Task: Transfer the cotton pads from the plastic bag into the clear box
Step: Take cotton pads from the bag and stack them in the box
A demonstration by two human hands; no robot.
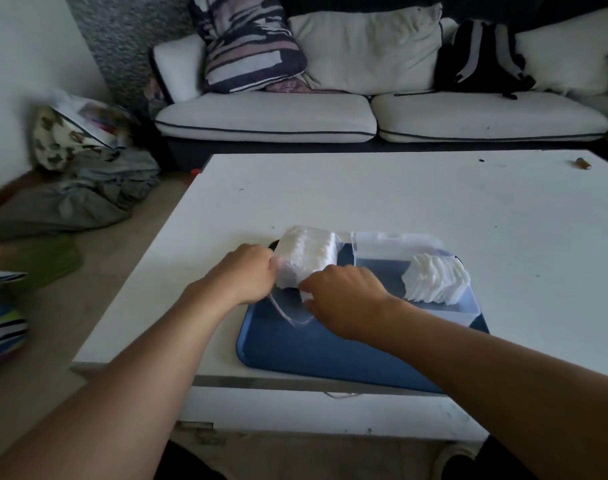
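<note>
At the near left of the blue tray (330, 355), both hands meet on the plastic bag (304, 261). The left hand (247, 271) has its grip closed on the bag's left side, fingers curled round the plastic. The right hand (344, 292) pinches at the bag's near right corner, where a white edge shows under its fingertips; whether that edge is a pad or only bag film I cannot tell.

The bag is still well stuffed: its cotton pads (307, 252) stand on edge in a block whose long axis runs away from the person, tilting slightly right. A loose clear flap of the bag's mouth trails toward the person, between the two wrists.

The clear box (469, 311) sits directly to the right of the bag, just beside it on the same tray, its lid raised at the back. So the coming transfer looks to be a short sideways carry rightward, and the right hand is the nearer one to the box. A stack of pads (434, 278) already leans at the box's right end, leaving its left half free.

Count: one bag, one box, one tray, two batches of pads; single pads are too fine to count. Everything rests on the white counter (365, 195).
</note>
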